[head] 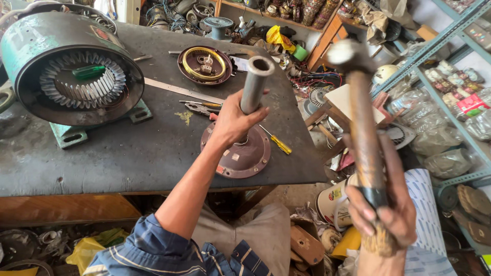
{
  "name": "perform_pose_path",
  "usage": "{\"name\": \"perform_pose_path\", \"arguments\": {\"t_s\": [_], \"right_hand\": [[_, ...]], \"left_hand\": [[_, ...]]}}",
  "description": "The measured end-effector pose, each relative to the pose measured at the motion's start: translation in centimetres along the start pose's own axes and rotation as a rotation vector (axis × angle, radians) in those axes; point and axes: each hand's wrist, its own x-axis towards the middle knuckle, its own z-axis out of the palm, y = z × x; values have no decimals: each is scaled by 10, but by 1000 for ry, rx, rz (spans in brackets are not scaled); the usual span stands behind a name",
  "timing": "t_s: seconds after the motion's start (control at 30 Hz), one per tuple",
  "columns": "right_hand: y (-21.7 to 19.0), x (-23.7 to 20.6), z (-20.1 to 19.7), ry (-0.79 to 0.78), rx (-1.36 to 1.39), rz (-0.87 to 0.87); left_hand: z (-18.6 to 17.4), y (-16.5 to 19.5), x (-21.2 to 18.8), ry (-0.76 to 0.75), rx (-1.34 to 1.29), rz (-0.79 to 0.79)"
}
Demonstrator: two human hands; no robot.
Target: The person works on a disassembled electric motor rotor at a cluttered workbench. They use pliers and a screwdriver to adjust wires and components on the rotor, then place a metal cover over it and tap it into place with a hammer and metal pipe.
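My left hand [232,121] grips a grey steel pipe [254,84] that stands upright on a round reddish-brown motor end cover [244,157] near the front right corner of the dark workbench [128,153]. My right hand [388,214] holds a hammer by its worn wooden handle [365,138], raised to the right of the bench. The hammer's metal head [349,55] is up high, at about the level of the pipe's open top.
A large green motor stator housing [66,66] with a green screwdriver [88,71] inside sits at the bench's left. A second round cover with a brass ring [204,64], a steel ruler [179,91], pliers [200,107] and a yellow screwdriver [277,141] lie nearby. Cluttered shelves [450,102] stand to the right.
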Motion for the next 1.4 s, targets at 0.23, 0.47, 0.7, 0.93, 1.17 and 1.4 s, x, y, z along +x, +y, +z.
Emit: {"name": "perform_pose_path", "arguments": {"t_s": [0.23,0.47,0.7,0.93,1.17,1.4], "right_hand": [[0,-26,-44,379,-460,224],[-37,27,-68,332,-1051,414],[-78,118,-18,-123,-1655,518],[-61,131,15,-153,-1985,772],[-100,149,0,29,-2060,393],[-80,151,15,-170,-2226,654]], "left_hand": [[3,14,6,-16,-50,-92],[22,6,16,66,127,-20],[31,2,16,59,169,-77],[28,2,19,58,110,-74],[27,1,17,28,102,-91],[23,-2,17,23,75,-69]]}}
